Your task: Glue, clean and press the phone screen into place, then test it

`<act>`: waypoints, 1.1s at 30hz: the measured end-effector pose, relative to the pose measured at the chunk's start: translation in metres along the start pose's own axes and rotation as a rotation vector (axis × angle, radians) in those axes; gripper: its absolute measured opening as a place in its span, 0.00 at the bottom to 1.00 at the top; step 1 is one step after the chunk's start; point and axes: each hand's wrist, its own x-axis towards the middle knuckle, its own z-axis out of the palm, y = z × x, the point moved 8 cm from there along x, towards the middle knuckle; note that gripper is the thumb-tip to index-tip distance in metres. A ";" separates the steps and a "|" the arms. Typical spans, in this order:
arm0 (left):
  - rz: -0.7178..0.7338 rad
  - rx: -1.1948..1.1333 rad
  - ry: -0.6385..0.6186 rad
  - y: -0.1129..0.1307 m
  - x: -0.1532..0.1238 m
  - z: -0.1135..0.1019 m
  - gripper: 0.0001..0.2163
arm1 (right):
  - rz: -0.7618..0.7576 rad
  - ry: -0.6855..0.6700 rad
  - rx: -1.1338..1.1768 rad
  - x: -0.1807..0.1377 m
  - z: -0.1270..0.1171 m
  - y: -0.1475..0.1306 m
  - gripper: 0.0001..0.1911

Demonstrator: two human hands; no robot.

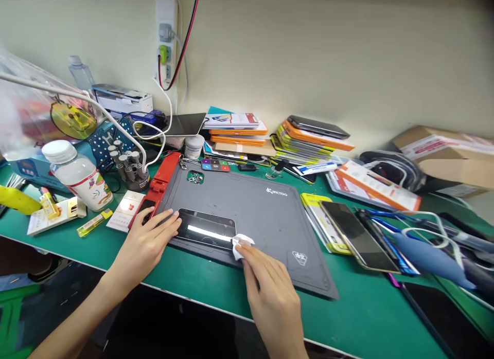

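Observation:
A black smartphone (206, 228) lies screen up on a grey work mat (262, 204), with a bright strip of light reflected on its glass. My left hand (148, 240) rests at its left end, fingers stretched out flat, fingertips touching the phone's edge. In my right hand (272, 287), a crumpled white tissue (242, 241) is pinched between the fingers and pressed against the phone's right end. Beside my left fingers is a red hinged holder (161, 176), with a small dark object (147, 209) near its lower end.
A bottle (79, 176), screwdriver stand (131, 168) and cigarette pack (125, 210) stand left. Stacked boxes (237, 130) and yellow-edged packages (309, 143) line the wall. To the right are another phone (358, 235), tangled cables (436, 235) and a carton (451, 153).

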 end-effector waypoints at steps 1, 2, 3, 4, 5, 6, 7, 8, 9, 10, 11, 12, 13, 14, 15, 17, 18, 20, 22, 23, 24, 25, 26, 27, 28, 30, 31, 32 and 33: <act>0.012 0.005 -0.013 0.000 -0.001 0.001 0.22 | 0.005 0.003 -0.002 0.002 -0.004 0.005 0.14; 0.027 0.006 -0.022 0.000 -0.002 0.002 0.24 | 0.011 0.013 -0.018 0.004 -0.010 0.010 0.14; 0.037 0.005 -0.030 0.000 -0.003 0.003 0.27 | 0.019 0.035 -0.050 0.008 -0.018 0.016 0.15; 0.042 0.000 -0.032 0.000 -0.004 0.003 0.28 | 0.024 0.066 -0.093 0.011 -0.026 0.022 0.15; 0.042 -0.006 -0.031 0.000 -0.005 0.003 0.29 | 0.026 0.093 -0.135 0.015 -0.032 0.027 0.15; 0.039 -0.011 -0.028 -0.001 -0.006 0.003 0.30 | 0.033 0.113 -0.171 0.018 -0.037 0.032 0.16; 0.037 -0.009 -0.023 -0.001 -0.006 0.003 0.30 | 0.045 0.113 -0.200 0.022 -0.039 0.036 0.16; 0.037 0.000 -0.018 0.000 -0.006 0.003 0.29 | 0.063 0.095 -0.221 0.025 -0.037 0.040 0.18; 0.042 0.016 -0.015 0.001 -0.006 0.003 0.28 | 0.083 0.063 -0.233 0.028 -0.032 0.042 0.21; 0.049 0.033 -0.012 0.002 -0.006 0.002 0.27 | 0.104 0.032 -0.234 0.030 -0.025 0.043 0.25; 0.055 0.049 -0.009 0.004 -0.005 0.002 0.25 | 0.119 0.002 -0.223 0.031 -0.017 0.042 0.28; 0.060 0.059 -0.006 0.005 -0.005 0.001 0.24 | 0.121 -0.020 -0.202 0.033 -0.010 0.039 0.31; 0.061 0.063 -0.008 0.006 -0.005 0.001 0.23 | 0.106 -0.045 -0.170 0.034 -0.002 0.034 0.33; 0.060 0.060 -0.010 0.006 -0.004 0.001 0.23 | 0.076 -0.072 -0.133 0.035 0.006 0.027 0.34; 0.057 0.053 -0.012 0.006 -0.004 0.001 0.22 | 0.044 -0.109 -0.090 0.036 0.014 0.021 0.34; 0.037 0.035 -0.005 0.005 -0.002 0.000 0.18 | 0.015 -0.201 -0.007 0.035 0.029 0.014 0.32; 0.024 0.028 0.001 0.004 -0.001 -0.001 0.16 | 0.028 -0.238 0.028 0.033 0.035 0.014 0.31; -0.002 0.022 0.008 0.003 0.002 -0.002 0.16 | 0.078 -0.283 0.079 0.027 0.043 0.019 0.31; -0.011 0.032 -0.006 0.003 0.004 -0.001 0.17 | 0.110 -0.289 0.105 0.019 0.047 0.024 0.31; -0.007 0.041 -0.014 0.003 0.005 -0.001 0.17 | 0.108 -0.284 0.112 0.015 0.048 0.026 0.32; -0.002 0.050 -0.018 0.003 0.006 -0.001 0.17 | 0.101 -0.276 0.116 0.012 0.049 0.026 0.32; 0.004 0.058 -0.018 0.004 0.007 0.000 0.17 | 0.087 -0.265 0.117 0.010 0.049 0.026 0.31; 0.009 0.064 -0.016 0.004 0.008 0.000 0.17 | 0.070 -0.255 0.114 0.008 0.049 0.026 0.31; 0.012 0.068 -0.012 0.004 0.008 -0.001 0.17 | 0.050 -0.243 0.108 0.008 0.049 0.024 0.31; 0.014 0.071 -0.011 0.004 0.008 -0.001 0.17 | 0.032 -0.233 0.101 0.008 0.050 0.023 0.32; 0.022 0.074 -0.011 0.005 0.007 0.000 0.16 | -0.001 -0.213 0.084 0.009 0.049 0.021 0.33; 0.029 0.074 -0.009 0.005 0.007 0.000 0.16 | -0.017 -0.199 0.076 0.010 0.048 0.020 0.33; 0.035 0.072 -0.007 0.006 0.007 0.000 0.15 | -0.032 -0.186 0.071 0.010 0.048 0.019 0.34; 0.042 0.070 -0.003 0.006 0.006 0.000 0.15 | -0.047 -0.175 0.066 0.011 0.047 0.018 0.35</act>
